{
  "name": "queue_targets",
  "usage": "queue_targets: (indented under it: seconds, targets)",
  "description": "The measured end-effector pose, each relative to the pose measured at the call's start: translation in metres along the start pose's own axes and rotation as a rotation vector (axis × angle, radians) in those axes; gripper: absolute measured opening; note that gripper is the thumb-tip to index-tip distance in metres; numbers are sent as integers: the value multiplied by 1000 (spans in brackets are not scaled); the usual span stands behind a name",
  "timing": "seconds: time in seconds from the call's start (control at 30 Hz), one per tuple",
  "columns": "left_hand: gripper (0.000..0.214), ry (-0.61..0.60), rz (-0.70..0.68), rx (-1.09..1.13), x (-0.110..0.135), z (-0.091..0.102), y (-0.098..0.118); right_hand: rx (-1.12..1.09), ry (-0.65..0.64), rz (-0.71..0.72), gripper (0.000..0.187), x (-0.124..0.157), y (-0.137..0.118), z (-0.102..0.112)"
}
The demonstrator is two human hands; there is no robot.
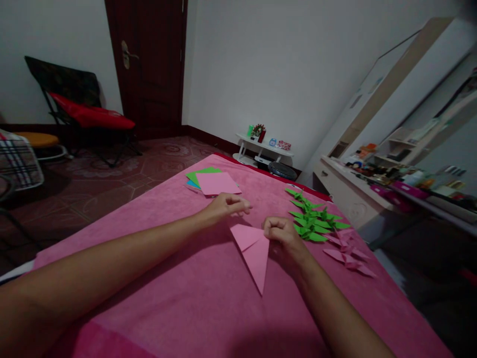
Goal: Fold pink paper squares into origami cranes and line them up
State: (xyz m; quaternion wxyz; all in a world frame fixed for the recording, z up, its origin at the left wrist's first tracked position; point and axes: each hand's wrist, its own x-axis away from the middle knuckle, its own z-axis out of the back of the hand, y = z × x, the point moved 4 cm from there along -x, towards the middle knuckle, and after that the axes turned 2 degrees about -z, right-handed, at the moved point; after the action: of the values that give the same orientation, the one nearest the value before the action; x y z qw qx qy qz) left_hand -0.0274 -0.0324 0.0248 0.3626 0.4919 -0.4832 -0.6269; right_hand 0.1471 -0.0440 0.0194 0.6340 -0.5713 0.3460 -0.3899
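Note:
A folded sheet of pink origami paper [254, 252] hangs at the middle of the view, its narrow tip pointing toward me. My right hand [281, 233] pinches its upper right corner between thumb and curled fingers. Just above the paper's upper left corner, my left hand [228, 205] is apart from it, its fingers loosely stretched to the right with nothing visible in them. Behind that hand lies a stack of square papers, with a pink sheet [218, 183] on top and a green sheet [201, 174] and a blue edge showing beneath.
Several green folded paper cranes [311, 219] lie right of my right hand, with pink folded cranes [348, 254] nearer me. A pink cloth [179, 298] covers the table. Beyond stand a low white shelf [266, 147], a cluttered dresser [346, 184] and a red folding chair [91, 115].

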Motion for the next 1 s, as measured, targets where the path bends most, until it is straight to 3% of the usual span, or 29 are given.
queue_targets:
  seconds: [0.1, 0.2, 0.33, 0.5, 0.77, 1.0]
  targets:
    - [29, -191, -5, -196, 8, -18, 13, 190, -40, 43, 13, 3, -9, -12]
    - [29, -218, -64, -306, 13, -25, 16, 291, -10, 107, 18, 3, -14, -18]
    - [38, -234, -72, -357, 13, -24, 8, 272, 38, 104, 18, 4, -15, -19]
    - [43, -322, -56, -263, 13, -27, -1, 135, 6, 46, 13, 6, -9, -20]
    - [39, -288, -64, -247, 8, -19, -5, -22, 51, -32, 11, 1, -1, -9]
    - [37, -203, -61, -248, -4, 6, -11, -66, 243, 65, 8, 0, -4, 10]
